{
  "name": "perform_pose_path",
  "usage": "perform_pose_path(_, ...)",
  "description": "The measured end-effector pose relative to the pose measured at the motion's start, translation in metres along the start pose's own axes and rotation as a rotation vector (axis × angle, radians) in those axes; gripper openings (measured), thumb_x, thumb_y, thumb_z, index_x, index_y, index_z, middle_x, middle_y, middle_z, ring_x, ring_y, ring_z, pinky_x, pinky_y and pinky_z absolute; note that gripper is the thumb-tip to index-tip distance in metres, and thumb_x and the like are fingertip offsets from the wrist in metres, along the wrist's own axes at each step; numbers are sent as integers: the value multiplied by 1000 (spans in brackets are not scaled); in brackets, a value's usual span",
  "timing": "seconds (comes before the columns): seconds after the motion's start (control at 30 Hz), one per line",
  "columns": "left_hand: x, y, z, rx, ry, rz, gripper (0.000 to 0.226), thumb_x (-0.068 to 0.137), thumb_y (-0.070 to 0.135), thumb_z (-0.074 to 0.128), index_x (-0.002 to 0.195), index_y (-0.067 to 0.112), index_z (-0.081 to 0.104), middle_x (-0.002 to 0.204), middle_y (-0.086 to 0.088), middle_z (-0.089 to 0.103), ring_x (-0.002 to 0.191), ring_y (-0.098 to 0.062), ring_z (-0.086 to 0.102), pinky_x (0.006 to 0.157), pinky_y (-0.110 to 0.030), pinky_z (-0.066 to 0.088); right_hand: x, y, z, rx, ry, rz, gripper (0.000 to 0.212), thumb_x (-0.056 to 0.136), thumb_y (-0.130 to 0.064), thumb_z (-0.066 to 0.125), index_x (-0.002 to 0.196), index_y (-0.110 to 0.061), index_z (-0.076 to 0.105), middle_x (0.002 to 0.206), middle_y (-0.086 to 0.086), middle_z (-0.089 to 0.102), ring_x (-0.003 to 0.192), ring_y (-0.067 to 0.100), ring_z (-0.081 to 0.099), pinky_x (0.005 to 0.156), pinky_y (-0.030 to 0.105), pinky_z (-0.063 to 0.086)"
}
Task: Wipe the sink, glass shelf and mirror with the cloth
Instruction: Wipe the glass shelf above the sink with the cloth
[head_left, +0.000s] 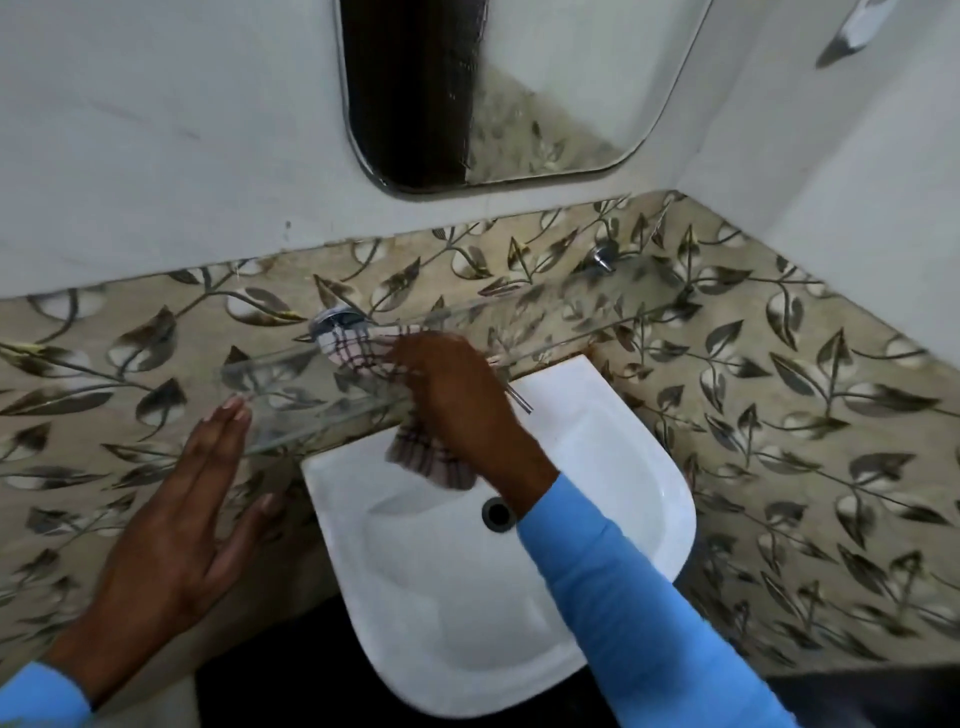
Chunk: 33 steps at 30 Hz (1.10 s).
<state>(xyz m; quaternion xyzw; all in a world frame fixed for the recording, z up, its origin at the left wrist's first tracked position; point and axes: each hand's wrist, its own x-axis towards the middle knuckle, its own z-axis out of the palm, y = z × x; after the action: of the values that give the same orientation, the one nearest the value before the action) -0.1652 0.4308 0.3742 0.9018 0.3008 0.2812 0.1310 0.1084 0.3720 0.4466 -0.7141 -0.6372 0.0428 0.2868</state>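
Here, the right hand (452, 384) grips a checked cloth (358, 353) on the glass shelf (275, 384) above the sink (649, 467). The left hand (192, 509), fingers straight, touches the shelf's left edge. Shelf-wiping seems in hand; next, probably a sweep along it, then the mirror (545, 104).

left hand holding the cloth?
No, the left hand is flat with straight fingers by the left end of the glass shelf, while the right hand grips the checked cloth on it.
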Motion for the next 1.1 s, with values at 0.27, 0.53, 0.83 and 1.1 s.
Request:
perform_pose_path(0.27, 1, -3, 1, 72, 7, 12, 73, 103, 54, 29, 158, 8, 22, 167, -7, 22, 153, -27, 25, 125, -30, 19, 20, 109, -69, -272, 105, 336, 26, 100, -28, 54, 119, -30, 72, 124, 2, 70, 120, 31, 55, 105, 47, 38)
perform_pose_path(0.53, -1, -3, 0, 55, 5, -30, 72, 101, 55, 33, 158, 11, 26, 166, -4, 25, 153, -21, 25, 125, -25, 18, 75, 222, -183, -411, 231, 608, 30, 90, -15, 58, 112, -1, 73, 115, 32, 67, 110, 46, 63, 98, 41, 49)
perform_pose_path(0.83, -2, 0, -2, 110, 1, -22, 71, 102, 53, 31, 156, 8, 30, 166, -3, 24, 154, -17, 23, 123, -21, 19, 59, 231, -146, -270, 269, 456, 25, 91, -7, 64, 113, 0, 72, 115, 26, 71, 112, 38, 66, 93, 32, 47)
perform_pose_path(1.1, 1, -11, -1, 143, -28, -31, 63, 105, 45, 22, 156, 10, 30, 165, -6, 27, 150, -18, 27, 115, -18, 23, 57, 194, -129, -303, 188, 601, 31, 93, -14, 63, 119, 1, 70, 123, 31, 66, 120, 44, 60, 103, 39, 45)
